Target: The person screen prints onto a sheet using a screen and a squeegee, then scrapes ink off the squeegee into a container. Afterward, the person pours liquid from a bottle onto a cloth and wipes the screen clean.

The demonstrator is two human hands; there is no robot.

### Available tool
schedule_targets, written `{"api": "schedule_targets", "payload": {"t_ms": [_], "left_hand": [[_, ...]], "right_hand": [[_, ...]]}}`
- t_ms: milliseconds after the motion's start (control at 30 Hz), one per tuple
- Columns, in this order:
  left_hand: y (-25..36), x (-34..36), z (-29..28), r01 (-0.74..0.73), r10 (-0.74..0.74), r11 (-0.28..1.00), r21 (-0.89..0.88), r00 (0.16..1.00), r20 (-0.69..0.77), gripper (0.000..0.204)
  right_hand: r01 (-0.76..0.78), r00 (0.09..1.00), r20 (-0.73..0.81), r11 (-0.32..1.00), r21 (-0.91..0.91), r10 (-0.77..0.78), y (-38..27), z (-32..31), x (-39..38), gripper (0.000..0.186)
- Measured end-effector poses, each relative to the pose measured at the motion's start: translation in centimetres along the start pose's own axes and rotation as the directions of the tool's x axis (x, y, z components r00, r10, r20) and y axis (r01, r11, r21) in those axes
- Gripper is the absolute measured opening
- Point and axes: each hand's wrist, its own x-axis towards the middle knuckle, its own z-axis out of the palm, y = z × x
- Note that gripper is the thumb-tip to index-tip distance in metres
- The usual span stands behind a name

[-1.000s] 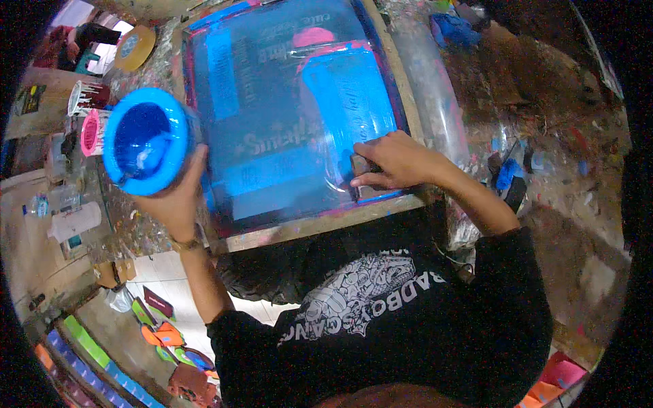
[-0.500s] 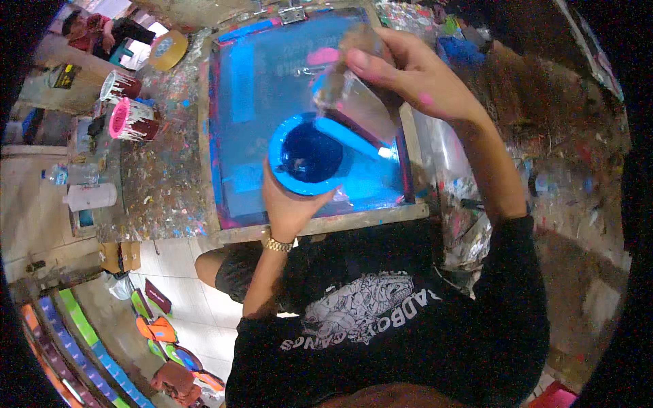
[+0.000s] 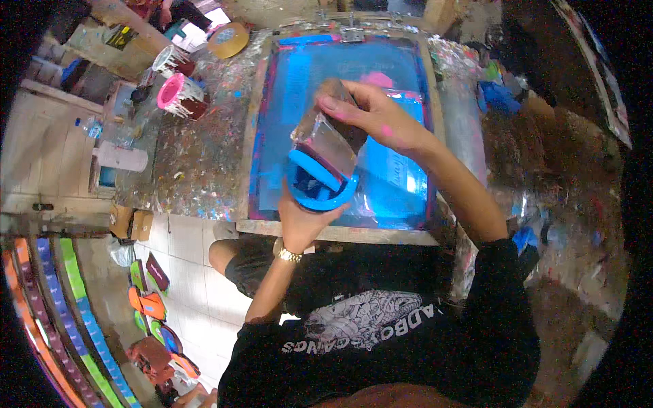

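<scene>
My left hand, with a gold watch at its wrist, is wrapped round a tub of blue ink above the near half of a screen printing frame. My right hand, with pink stains on it, grips a squeegee by its upper edge. The squeegee is tilted, and its lower edge, coated in blue ink, lies over the tub's mouth. Beneath both hands lies the screen, its mesh smeared blue with a pink patch near the far side. The squeegee hides part of the tub's inside.
On the paint-spattered table to the left stand a pink-rimmed pot, a white-rimmed pot and a tape roll. A white bottle lies at its left edge. A metal clamp holds the frame's far side. Another person is at far left.
My right hand has brought the squeegee down and left, from above the screen to the tub's mouth. My left hand still holds the tub. The view has shifted.
</scene>
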Motion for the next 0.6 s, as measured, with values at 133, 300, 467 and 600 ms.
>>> {"api": "schedule_targets", "payload": {"t_ms": [133, 300, 467, 600], "left_hand": [[0.1, 0.1, -2.2, 0.006, -0.021, 0.994, 0.110, 0.991, 0.131, 0.096], [0.2, 4.4, -10.3, -0.352, 0.356, 0.824, 0.444, 0.931, 0.077, 0.074], [8.6, 12.2, -10.4, -0.278, 0.297, 0.916, -0.290, 0.955, 0.024, 0.041], [4.6, 16.1, -6.0, -0.608, 0.580, 0.700, -0.375, 0.790, -0.198, 0.048]], "right_hand": [[-0.020, 1.000, -0.012, 0.999, 0.043, 0.021, 0.3, 0.5, 1.3, 0.037], [0.000, 1.000, 0.004, 0.995, 0.099, 0.000, 0.9, -0.3, 3.7, 0.042], [-0.002, 0.982, 0.190, 1.000, 0.007, 0.001, -0.3, -0.6, 7.2, 0.052], [0.148, 0.982, 0.116, 0.989, 0.019, -0.149, 1.7, 0.4, 8.9, 0.050]]}}
